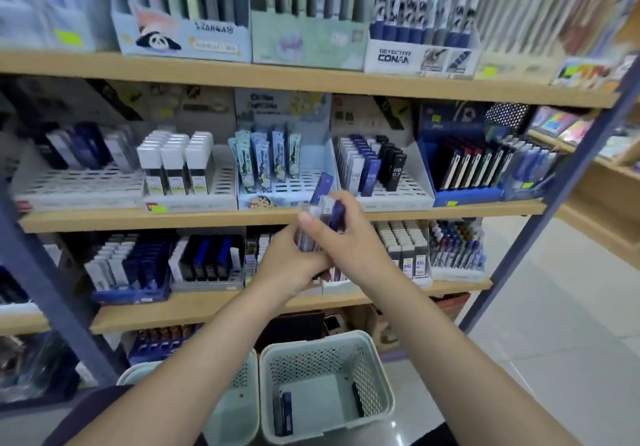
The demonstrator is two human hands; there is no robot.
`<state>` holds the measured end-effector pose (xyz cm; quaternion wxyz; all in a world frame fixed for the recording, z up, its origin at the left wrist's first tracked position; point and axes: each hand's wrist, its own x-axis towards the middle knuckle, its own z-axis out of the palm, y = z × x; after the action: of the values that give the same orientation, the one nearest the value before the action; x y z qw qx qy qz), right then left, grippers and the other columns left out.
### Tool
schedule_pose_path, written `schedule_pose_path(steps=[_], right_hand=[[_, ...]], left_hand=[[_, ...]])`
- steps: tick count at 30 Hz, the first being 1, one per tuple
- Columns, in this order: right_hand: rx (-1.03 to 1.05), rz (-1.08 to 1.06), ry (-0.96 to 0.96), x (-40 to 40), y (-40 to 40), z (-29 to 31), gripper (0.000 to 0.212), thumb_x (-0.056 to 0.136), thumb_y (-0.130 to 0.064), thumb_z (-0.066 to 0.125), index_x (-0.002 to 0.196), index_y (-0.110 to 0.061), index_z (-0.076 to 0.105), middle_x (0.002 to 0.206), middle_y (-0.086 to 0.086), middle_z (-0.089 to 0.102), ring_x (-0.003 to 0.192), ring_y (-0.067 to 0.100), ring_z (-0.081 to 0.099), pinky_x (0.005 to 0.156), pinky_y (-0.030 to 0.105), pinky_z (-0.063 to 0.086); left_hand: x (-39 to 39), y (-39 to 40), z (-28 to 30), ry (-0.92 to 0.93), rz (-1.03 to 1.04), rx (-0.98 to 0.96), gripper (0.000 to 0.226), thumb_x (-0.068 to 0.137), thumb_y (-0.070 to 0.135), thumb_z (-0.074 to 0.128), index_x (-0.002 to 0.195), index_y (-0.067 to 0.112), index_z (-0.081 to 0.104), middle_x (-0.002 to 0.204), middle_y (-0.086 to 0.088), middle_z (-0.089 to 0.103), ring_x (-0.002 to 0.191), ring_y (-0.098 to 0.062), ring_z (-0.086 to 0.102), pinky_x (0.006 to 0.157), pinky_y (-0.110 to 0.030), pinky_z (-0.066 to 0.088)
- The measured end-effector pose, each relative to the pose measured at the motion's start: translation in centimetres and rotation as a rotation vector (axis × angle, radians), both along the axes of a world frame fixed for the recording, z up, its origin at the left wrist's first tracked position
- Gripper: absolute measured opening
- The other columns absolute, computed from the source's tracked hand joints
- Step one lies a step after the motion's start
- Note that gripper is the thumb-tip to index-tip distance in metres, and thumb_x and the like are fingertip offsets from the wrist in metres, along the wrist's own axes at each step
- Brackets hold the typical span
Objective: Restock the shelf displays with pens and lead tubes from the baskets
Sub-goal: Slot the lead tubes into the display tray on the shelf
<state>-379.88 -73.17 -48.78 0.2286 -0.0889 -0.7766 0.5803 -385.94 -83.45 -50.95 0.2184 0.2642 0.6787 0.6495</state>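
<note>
The left hand (289, 265) grips a bundle of lead tubes (320, 219), fingers curled round it. The right hand (349, 238) pinches the bundle's far end, before the middle shelf (207, 219).

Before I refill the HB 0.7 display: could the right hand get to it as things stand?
Probably yes: the HB 0.7 display sits just above the right hand with nothing between, though that hand's grip is on lead tubes.

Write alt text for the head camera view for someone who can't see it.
Both hands, left hand and right hand, hold a bundle of lead tubes before stationery shelves stocked with lead and pen displays. Below sit two pale green baskets; the right one holds a few tubes.
</note>
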Motion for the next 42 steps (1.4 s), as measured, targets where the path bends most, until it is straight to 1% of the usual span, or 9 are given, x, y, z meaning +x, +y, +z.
schedule_pose_path(steps=[5,6,9,12,17,21,25,34,42], right_hand=[[0.035,-0.021,0.197,0.0,0.8,0.7,0.075,0.085,-0.025,0.079,0.139,-0.043,0.03,0.122,0.002,0.064,0.105,0.008,0.065,0.09,0.024,0.054],[0.08,-0.03,0.198,-0.3,1.1,0.3,0.075,0.085,-0.026,0.079,0.142,-0.041,0.032,0.127,0.002,0.061,0.109,0.01,0.064,0.091,0.022,0.053],[0.208,-0.067,0.136,-0.6,1.6,-0.5,0.047,0.087,-0.027,0.077,0.129,-0.026,0.056,0.115,-0.008,0.061,0.099,0.004,0.061,0.085,0.019,0.047],[0.126,-0.076,0.111,-0.7,2.5,-1.1,0.024,0.087,-0.021,0.077,0.109,-0.015,0.067,0.093,-0.007,0.065,0.081,0.003,0.06,0.074,0.016,0.047],[-0.039,-0.125,0.034,-0.3,4.2,-1.1,0.012,0.089,-0.023,0.075,0.1,-0.024,0.073,0.086,-0.016,0.069,0.085,0.005,0.066,0.074,0.022,0.054],[-0.167,-0.157,-0.055,0.0,4.5,-1.3,0.008,0.091,-0.018,0.069,0.09,-0.025,0.073,0.089,-0.007,0.07,0.087,0.011,0.067,0.079,0.027,0.054],[-0.229,-0.116,-0.095,0.8,4.9,-1.2,0.015,0.094,-0.018,0.067,0.083,-0.024,0.076,0.086,-0.004,0.073,0.085,0.012,0.066,0.077,0.028,0.049],[-0.195,-0.035,-0.055,3.1,6.1,0.2,0.01,0.093,-0.021,0.07,0.085,-0.023,0.076,0.082,-0.004,0.074,0.078,0.008,0.067,0.075,0.026,0.051],[-0.328,-0.12,0.095,3.5,7.8,1.1,0.006,0.092,-0.021,0.071,0.092,-0.019,0.075,0.091,0.002,0.076,0.082,0.016,0.069,0.078,0.036,0.056]], left_hand=[[-0.2,0.9,0.1,0.031,-0.079,-0.043,0.024,0.081,-0.005,0.065,0.1,0.009,0.063,0.066,-0.016,0.062,0.06,-0.026,0.057,0.045,-0.026,0.032],[-0.3,1.1,-0.1,0.018,-0.088,-0.045,0.026,0.08,-0.006,0.065,0.102,0.008,0.063,0.065,-0.016,0.061,0.06,-0.026,0.056,0.044,-0.026,0.032],[-0.6,1.7,-0.8,-0.021,-0.105,-0.057,0.032,0.08,-0.01,0.062,0.108,0.006,0.062,0.064,-0.012,0.06,0.055,-0.024,0.059,0.04,-0.024,0.03],[-0.8,2.3,-1.2,-0.042,-0.148,-0.085,0.028,0.08,-0.009,0.062,0.105,0.004,0.062,0.063,-0.01,0.059,0.053,-0.021,0.058,0.041,-0.024,0.028],[-1.0,3.5,-1.3,0.056,-0.131,-0.18,0.02,0.08,0.001,0.071,0.096,0.011,0.063,0.06,0.0,0.062,0.05,-0.018,0.058,0.042,-0.02,0.036],[-0.7,4.3,-1.9,0.218,-0.049,-0.214,0.029,0.077,0.002,0.072,0.085,0.027,0.062,0.064,0.006,0.065,0.049,-0.015,0.061,0.048,-0.027,0.051],[0.4,4.0,-2.1,0.271,0.013,-0.233,0.031,0.078,0.006,0.073,0.083,0.034,0.061,0.068,0.006,0.067,0.054,-0.012,0.064,0.054,-0.028,0.052],[2.5,4.1,-0.2,0.253,-0.057,-0.324,0.021,0.081,0.005,0.072,0.094,0.017,0.061,0.062,0.001,0.065,0.045,-0.011,0.06,0.042,-0.015,0.039],[2.5,6.1,0.8,0.167,-0.214,-0.321,0.027,0.08,0.008,0.074,0.103,0.01,0.06,0.063,-0.009,0.065,0.05,-0.014,0.059,0.046,-0.023,0.037]])
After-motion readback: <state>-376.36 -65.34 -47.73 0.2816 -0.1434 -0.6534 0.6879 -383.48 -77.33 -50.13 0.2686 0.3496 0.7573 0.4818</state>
